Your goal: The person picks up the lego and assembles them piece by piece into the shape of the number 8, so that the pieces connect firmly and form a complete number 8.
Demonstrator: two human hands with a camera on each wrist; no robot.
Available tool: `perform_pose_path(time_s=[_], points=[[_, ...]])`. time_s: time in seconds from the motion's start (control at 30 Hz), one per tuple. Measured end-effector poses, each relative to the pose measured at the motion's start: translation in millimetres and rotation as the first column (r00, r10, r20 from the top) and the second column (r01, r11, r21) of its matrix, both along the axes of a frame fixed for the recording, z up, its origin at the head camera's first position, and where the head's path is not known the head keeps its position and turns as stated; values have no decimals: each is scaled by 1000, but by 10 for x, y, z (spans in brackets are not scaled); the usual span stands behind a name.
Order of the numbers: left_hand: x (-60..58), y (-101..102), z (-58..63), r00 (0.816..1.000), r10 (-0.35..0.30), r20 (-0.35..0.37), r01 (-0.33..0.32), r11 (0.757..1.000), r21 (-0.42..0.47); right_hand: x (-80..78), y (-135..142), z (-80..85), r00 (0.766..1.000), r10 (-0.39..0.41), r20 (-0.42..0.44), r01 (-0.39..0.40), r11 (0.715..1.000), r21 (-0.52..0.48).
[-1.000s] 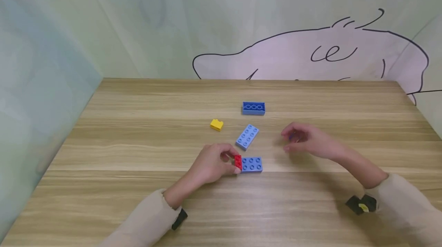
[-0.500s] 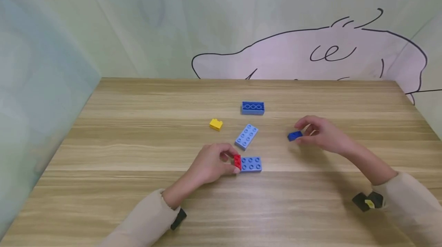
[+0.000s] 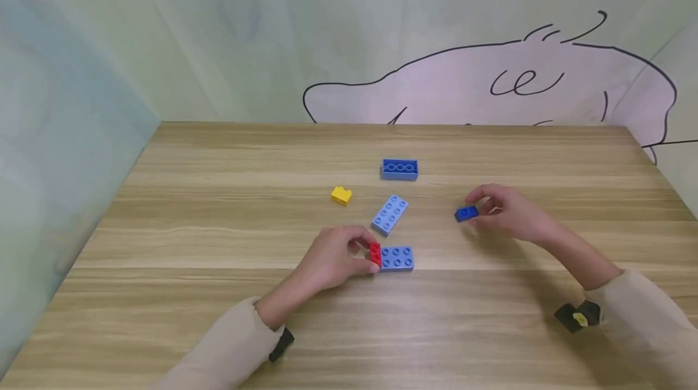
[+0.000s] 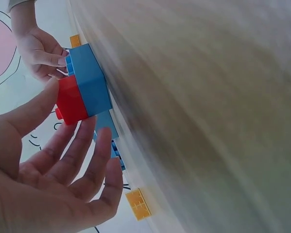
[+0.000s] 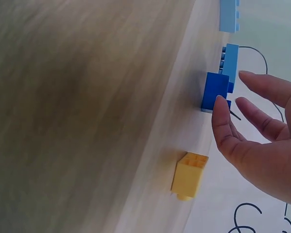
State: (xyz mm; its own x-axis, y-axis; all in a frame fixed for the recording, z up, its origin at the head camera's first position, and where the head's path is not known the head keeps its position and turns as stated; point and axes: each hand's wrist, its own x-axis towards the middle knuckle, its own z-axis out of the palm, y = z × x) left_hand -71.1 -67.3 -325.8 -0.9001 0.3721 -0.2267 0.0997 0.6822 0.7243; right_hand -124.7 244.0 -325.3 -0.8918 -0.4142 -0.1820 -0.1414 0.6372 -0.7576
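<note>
A: What do we get from the head view?
B: On the desk (image 3: 218, 214), we see the left hand (image 3: 335, 258) pinch the red brick (image 3: 375, 255) at the left end of a pale-blue brick (image 3: 397, 258). We suppose that end grip steadies both, leaving the other studs bare. The right hand (image 3: 507, 215) curves beside the small dark-blue brick (image 3: 466, 214).
A: And the left wrist view?
B: We find the red brick apparently seated atop the pale-blue brick, thumb and fingertips on opposite sides, probably against twisting.
A: The right wrist view?
B: We see thumb and fingers well parted, gripping nothing; we can't tell whether the thumb touches the small dark-blue brick. That cupped pose, we judge, suits so small a piece. A yellow brick (image 5: 189, 175) lies near.
</note>
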Motion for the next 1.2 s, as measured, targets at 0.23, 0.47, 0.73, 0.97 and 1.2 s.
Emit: perform_pose_path(time_s=[0.23, 0.47, 0.73, 0.97, 1.2], points=[[-1, 1, 8, 1000, -4, -8, 4, 1000, -11, -9, -3, -62, 1000, 22, -7, -23, 999, -38], [-1, -2, 9, 1000, 0, -5, -1, 1000, -12, -7, -5, -101, 999, 35, -24, -35, 999, -18], [-6, -3, 8, 1000, 2, 0, -2, 1000, -14, 15, -35, -78, 999, 51, 0, -51, 999, -17], [-4, -2, 11, 1000, 0, 4, 0, 1000, -10, 18, -24, -60, 993, 113, 34, -113, 994, 5], [-1, -4, 12, 1000, -3, 4, 3, 1000, -2, -3, -22, -84, 984, 178, 19, -179, 983, 37]])
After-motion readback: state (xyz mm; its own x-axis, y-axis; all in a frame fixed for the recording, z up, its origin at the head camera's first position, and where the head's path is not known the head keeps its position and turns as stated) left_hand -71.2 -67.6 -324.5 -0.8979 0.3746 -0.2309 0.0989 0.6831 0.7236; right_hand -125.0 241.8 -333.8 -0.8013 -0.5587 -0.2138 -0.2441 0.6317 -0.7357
